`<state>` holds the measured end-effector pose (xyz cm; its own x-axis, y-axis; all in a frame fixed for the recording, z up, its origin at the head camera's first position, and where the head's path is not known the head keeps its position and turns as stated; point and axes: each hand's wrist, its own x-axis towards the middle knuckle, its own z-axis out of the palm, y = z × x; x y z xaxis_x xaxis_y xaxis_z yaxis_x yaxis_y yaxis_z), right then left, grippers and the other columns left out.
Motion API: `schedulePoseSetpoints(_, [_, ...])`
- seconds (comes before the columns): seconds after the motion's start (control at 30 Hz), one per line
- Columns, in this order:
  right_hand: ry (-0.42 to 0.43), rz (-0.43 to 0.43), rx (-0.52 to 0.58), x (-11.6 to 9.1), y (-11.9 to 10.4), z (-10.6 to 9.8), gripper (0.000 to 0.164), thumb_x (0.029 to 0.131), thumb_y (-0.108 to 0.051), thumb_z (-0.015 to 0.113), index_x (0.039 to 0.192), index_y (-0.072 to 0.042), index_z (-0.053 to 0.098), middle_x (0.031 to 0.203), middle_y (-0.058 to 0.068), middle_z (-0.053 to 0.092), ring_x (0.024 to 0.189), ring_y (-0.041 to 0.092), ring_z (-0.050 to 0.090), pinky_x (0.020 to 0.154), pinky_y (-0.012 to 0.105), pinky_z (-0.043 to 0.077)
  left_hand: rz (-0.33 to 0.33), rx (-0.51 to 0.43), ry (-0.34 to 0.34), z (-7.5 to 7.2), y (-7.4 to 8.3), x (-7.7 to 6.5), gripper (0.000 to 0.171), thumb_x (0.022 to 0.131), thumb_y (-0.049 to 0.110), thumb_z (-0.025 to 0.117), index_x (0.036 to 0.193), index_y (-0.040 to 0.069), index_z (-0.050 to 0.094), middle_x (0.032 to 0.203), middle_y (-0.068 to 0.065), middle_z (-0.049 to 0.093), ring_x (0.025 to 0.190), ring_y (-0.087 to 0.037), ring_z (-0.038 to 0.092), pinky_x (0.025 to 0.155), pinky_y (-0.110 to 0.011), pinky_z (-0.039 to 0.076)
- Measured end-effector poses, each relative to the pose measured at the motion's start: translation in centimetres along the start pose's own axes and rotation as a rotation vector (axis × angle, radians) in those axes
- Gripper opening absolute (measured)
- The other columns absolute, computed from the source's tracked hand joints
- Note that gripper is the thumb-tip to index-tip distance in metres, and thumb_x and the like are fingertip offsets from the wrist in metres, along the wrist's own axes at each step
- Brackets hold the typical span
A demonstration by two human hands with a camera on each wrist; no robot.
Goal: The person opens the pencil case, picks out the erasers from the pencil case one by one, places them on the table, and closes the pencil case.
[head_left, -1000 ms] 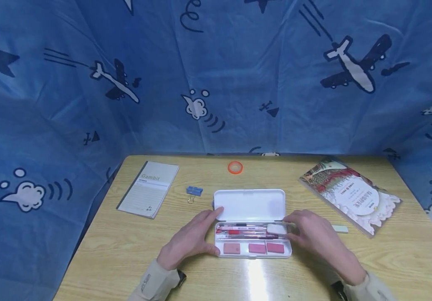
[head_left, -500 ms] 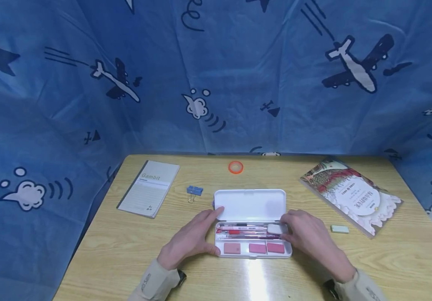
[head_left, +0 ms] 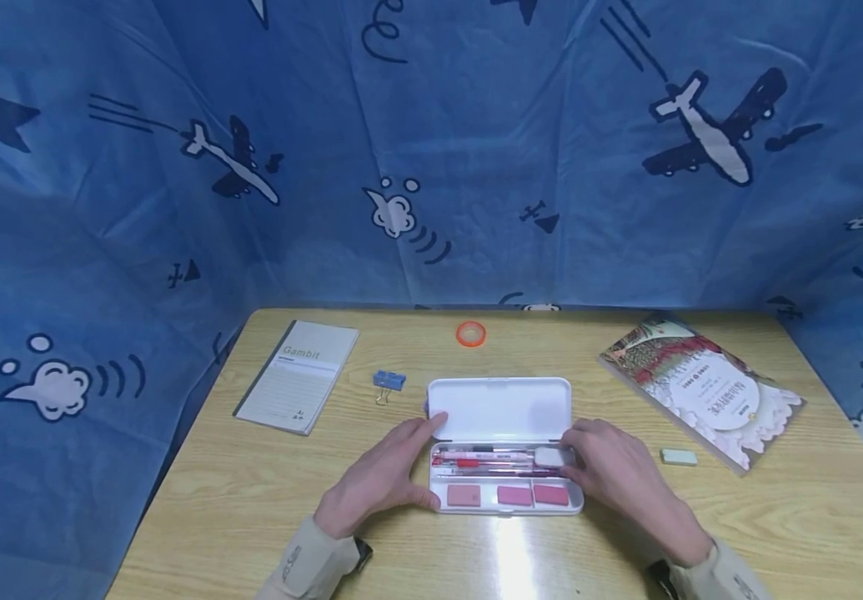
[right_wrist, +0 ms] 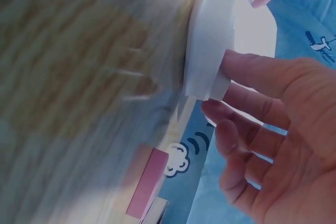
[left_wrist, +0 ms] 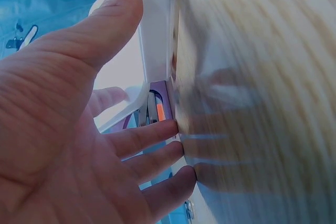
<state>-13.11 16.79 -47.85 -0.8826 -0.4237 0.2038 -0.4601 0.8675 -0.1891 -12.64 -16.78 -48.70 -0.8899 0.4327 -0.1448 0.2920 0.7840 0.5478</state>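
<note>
A white pencil case (head_left: 499,410) lies on the table with its lid raised. It holds several pens (head_left: 476,463), a white eraser (head_left: 554,457) and pink eraser-like blocks (head_left: 515,496). My left hand (head_left: 378,479) spans the case's left end, thumb at the front corner, index finger by the lid; its fingers look fairly straight in the left wrist view. At the opposite end my right hand (head_left: 619,462) grips the case, thumb and forefinger bent over the rim beside the white eraser. In the right wrist view the thumb (right_wrist: 257,72) touches the case wall, and the forefinger tip is hidden.
A notebook (head_left: 298,375) lies at the left, near a blue binder clip (head_left: 388,382). Behind the case is an orange tape roll (head_left: 471,334). To the right are a pale green eraser (head_left: 679,457) and a printed booklet (head_left: 704,396). A blue curtain (head_left: 469,150) hangs behind.
Since a second ago my right hand has shifted slightly left over the case's end, uncovering the pale green eraser. My left hand and the case look still.
</note>
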Motion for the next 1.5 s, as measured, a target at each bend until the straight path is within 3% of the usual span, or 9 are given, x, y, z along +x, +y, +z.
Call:
schedulePoseSetpoints(0.53, [0.043,-0.04,0.008,-0.2,0.1,0.2,0.025,0.069,-0.02,0.092,0.085,-0.018,0.072,0.084,-0.006,0.066,0.074,0.009,0.056,0.058,0.023,0.049,-0.006,0.009,-0.001,0.1,0.0,0.1,0.124,0.063,0.048,0.091,0.163,0.024,0.022,0.159,-0.01,0.041,0.145,-0.027,0.042,0.121,-0.044,0.04])
schedulePoseSetpoints(0.77, [0.017,-0.022,0.066,0.0,0.2,0.1,0.026,0.072,-0.017,0.09,0.09,-0.015,0.072,0.081,-0.006,0.063,0.072,0.007,0.053,0.059,0.023,0.049,-0.012,0.005,-0.001,0.1,0.0,0.1,0.125,0.063,0.048,0.091,0.163,0.024,0.022,0.16,-0.01,0.04,0.146,-0.028,0.042,0.122,-0.045,0.04])
schedulePoseSetpoints(0.93, [0.006,0.008,0.116,0.2,0.4,-0.4,0.028,0.074,-0.012,0.087,0.097,-0.011,0.071,0.086,-0.002,0.067,0.073,0.01,0.058,0.062,0.028,0.055,-0.01,0.006,0.0,0.1,0.0,0.1,0.125,0.062,0.047,0.091,0.163,0.023,0.022,0.159,-0.01,0.041,0.145,-0.028,0.042,0.121,-0.045,0.04])
schedulePoseSetpoints(1.13, [0.02,0.001,0.102,0.1,0.8,-1.2,0.029,0.073,-0.01,0.087,0.098,-0.01,0.072,0.094,0.004,0.072,0.08,0.018,0.066,0.067,0.035,0.06,-0.011,0.004,-0.002,0.1,0.0,0.1,0.125,0.063,0.047,0.092,0.163,0.024,0.022,0.159,-0.01,0.041,0.146,-0.028,0.042,0.122,-0.045,0.039])
schedulePoseSetpoints(1.5, [0.039,0.021,0.074,-2.0,2.7,-2.3,0.026,0.071,-0.01,0.088,0.092,-0.014,0.074,0.083,-0.006,0.065,0.071,0.007,0.056,0.06,0.025,0.052,-0.015,0.008,-0.007,0.0,0.2,0.1,0.124,0.063,0.049,0.091,0.163,0.023,0.022,0.16,-0.01,0.04,0.147,-0.028,0.041,0.122,-0.045,0.038])
